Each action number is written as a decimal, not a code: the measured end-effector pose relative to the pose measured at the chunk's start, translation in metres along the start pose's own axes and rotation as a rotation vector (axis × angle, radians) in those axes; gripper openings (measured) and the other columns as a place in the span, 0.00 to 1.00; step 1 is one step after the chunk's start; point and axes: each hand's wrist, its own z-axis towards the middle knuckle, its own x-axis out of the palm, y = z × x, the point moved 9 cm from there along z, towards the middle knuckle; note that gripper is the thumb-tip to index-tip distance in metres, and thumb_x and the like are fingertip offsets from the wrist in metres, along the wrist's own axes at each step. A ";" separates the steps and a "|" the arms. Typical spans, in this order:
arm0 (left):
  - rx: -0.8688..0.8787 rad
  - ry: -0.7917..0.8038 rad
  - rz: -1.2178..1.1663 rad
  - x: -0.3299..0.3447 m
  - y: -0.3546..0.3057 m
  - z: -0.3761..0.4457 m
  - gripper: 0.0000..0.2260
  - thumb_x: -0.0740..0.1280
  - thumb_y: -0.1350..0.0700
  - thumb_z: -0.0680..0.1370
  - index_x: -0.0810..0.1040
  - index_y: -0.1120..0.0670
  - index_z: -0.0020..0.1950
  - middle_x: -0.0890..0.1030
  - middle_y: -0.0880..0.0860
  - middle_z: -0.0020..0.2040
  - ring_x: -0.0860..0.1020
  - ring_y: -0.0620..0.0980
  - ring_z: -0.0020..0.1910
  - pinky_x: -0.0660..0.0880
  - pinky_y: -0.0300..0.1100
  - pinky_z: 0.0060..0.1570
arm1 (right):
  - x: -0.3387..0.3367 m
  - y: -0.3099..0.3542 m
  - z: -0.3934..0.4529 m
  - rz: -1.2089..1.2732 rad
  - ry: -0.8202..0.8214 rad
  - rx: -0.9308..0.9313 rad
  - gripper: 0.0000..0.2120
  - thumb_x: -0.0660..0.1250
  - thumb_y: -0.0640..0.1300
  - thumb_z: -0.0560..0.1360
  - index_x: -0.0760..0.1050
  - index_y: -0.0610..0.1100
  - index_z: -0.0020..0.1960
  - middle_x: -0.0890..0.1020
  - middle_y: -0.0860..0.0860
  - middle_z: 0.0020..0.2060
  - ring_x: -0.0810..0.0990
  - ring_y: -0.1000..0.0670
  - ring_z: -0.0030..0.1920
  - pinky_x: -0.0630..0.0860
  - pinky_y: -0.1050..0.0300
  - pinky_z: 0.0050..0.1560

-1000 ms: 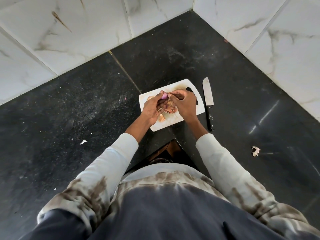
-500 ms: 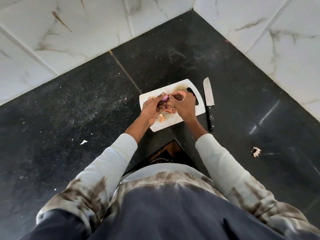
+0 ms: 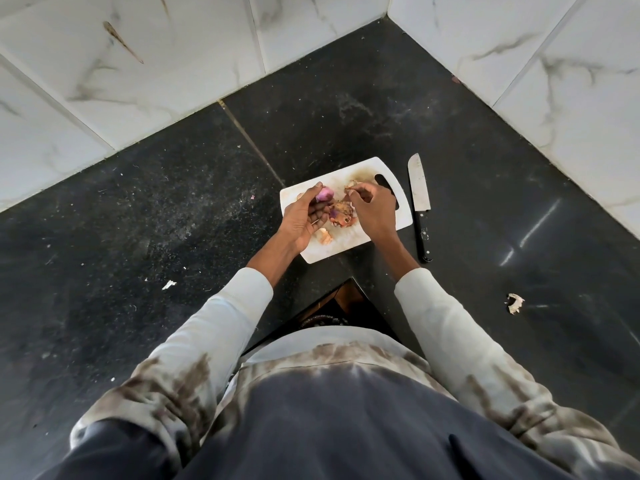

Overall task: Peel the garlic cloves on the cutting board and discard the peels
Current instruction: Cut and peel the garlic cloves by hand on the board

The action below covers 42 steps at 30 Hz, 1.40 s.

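Note:
A white cutting board [image 3: 367, 239] lies on the black counter in front of me. Above its left part my left hand [image 3: 306, 216] holds a pinkish-purple clove [image 3: 325, 194] between thumb and fingers. My right hand [image 3: 372, 207] is to the right of it and pinches a thin strip of peel [image 3: 350, 187] at its fingertips, a small gap away from the clove. A heap of brown and purple peels [image 3: 341, 215] lies on the board between my hands. Another small piece [image 3: 325, 236] lies near the board's front edge.
A knife [image 3: 420, 209] with a black handle lies on the black counter [image 3: 173, 220] just right of the board, blade pointing away. A loose peel scrap [image 3: 515, 302] lies on the counter at right, a white fleck [image 3: 168, 284] at left. Marble-tiled walls [image 3: 138, 64] close the corner behind.
My hands have drawn apart: the right hand has pulled a strip of peel to the right off the clove that the left hand keeps holding.

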 end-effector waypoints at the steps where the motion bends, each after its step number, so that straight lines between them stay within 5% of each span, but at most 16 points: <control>1: -0.003 -0.002 -0.004 -0.001 0.000 0.000 0.21 0.74 0.47 0.79 0.82 0.61 0.65 0.87 0.54 0.46 0.84 0.44 0.35 0.79 0.40 0.44 | 0.002 0.001 -0.001 -0.049 0.021 -0.018 0.12 0.69 0.48 0.82 0.85 0.41 0.59 0.87 0.49 0.54 0.85 0.52 0.52 0.82 0.61 0.53; 3: -0.019 -0.005 -0.022 -0.004 0.001 0.000 0.21 0.75 0.47 0.79 0.83 0.60 0.65 0.87 0.54 0.47 0.84 0.46 0.40 0.79 0.41 0.46 | 0.002 0.002 -0.005 -0.130 0.017 -0.033 0.11 0.69 0.48 0.82 0.84 0.41 0.55 0.85 0.47 0.58 0.84 0.47 0.58 0.81 0.51 0.60; 6: -0.050 0.000 -0.061 -0.004 0.003 -0.001 0.22 0.75 0.47 0.79 0.82 0.59 0.68 0.86 0.54 0.47 0.83 0.47 0.43 0.79 0.42 0.46 | 0.001 0.005 -0.004 -0.190 -0.007 -0.049 0.13 0.75 0.47 0.78 0.80 0.45 0.60 0.79 0.48 0.67 0.80 0.47 0.64 0.78 0.49 0.66; 10: -0.054 0.003 -0.076 -0.003 0.004 -0.001 0.25 0.74 0.46 0.79 0.79 0.58 0.72 0.87 0.54 0.52 0.86 0.48 0.47 0.80 0.41 0.46 | -0.002 0.011 -0.001 -0.123 -0.019 -0.090 0.15 0.76 0.45 0.76 0.72 0.50 0.56 0.79 0.53 0.55 0.79 0.54 0.51 0.76 0.63 0.51; 14: -0.066 0.014 -0.065 0.002 0.007 0.001 0.21 0.74 0.45 0.80 0.81 0.57 0.68 0.87 0.56 0.60 0.85 0.52 0.60 0.79 0.46 0.63 | 0.005 0.017 -0.003 -0.057 0.001 -0.135 0.07 0.74 0.48 0.78 0.82 0.48 0.55 0.84 0.55 0.50 0.83 0.56 0.50 0.82 0.57 0.58; 22: -0.044 -0.018 -0.041 0.008 0.009 -0.001 0.13 0.76 0.46 0.78 0.87 0.55 0.54 0.89 0.54 0.51 0.85 0.50 0.54 0.81 0.44 0.56 | 0.005 0.023 -0.009 -0.029 -0.024 -0.173 0.09 0.74 0.46 0.79 0.86 0.47 0.58 0.87 0.54 0.51 0.84 0.56 0.51 0.83 0.53 0.61; 27: 0.002 -0.064 0.027 0.006 0.003 -0.004 0.16 0.77 0.47 0.77 0.86 0.56 0.59 0.88 0.53 0.55 0.84 0.50 0.57 0.79 0.47 0.63 | 0.002 0.023 -0.010 -0.031 -0.053 -0.170 0.10 0.76 0.49 0.77 0.87 0.47 0.56 0.88 0.55 0.49 0.85 0.57 0.50 0.82 0.58 0.59; 32: 0.040 -0.074 0.047 0.007 0.000 -0.008 0.15 0.76 0.48 0.78 0.86 0.55 0.58 0.88 0.52 0.55 0.84 0.49 0.58 0.80 0.44 0.59 | 0.003 0.019 -0.009 -0.013 -0.105 -0.129 0.10 0.78 0.49 0.76 0.88 0.46 0.54 0.88 0.54 0.47 0.85 0.57 0.46 0.83 0.59 0.57; 37: 0.048 -0.077 0.041 0.006 0.001 -0.007 0.23 0.77 0.47 0.77 0.82 0.58 0.68 0.89 0.52 0.54 0.85 0.49 0.55 0.80 0.43 0.53 | 0.005 0.014 -0.010 -0.008 -0.112 -0.100 0.12 0.78 0.51 0.75 0.87 0.46 0.55 0.88 0.54 0.48 0.86 0.57 0.46 0.84 0.56 0.57; 42: 0.042 -0.069 0.035 0.008 0.003 -0.008 0.16 0.77 0.48 0.77 0.85 0.57 0.60 0.89 0.52 0.53 0.85 0.49 0.54 0.79 0.47 0.63 | 0.008 0.015 -0.013 0.009 -0.087 -0.102 0.12 0.77 0.52 0.76 0.86 0.45 0.54 0.88 0.53 0.47 0.86 0.55 0.46 0.84 0.55 0.57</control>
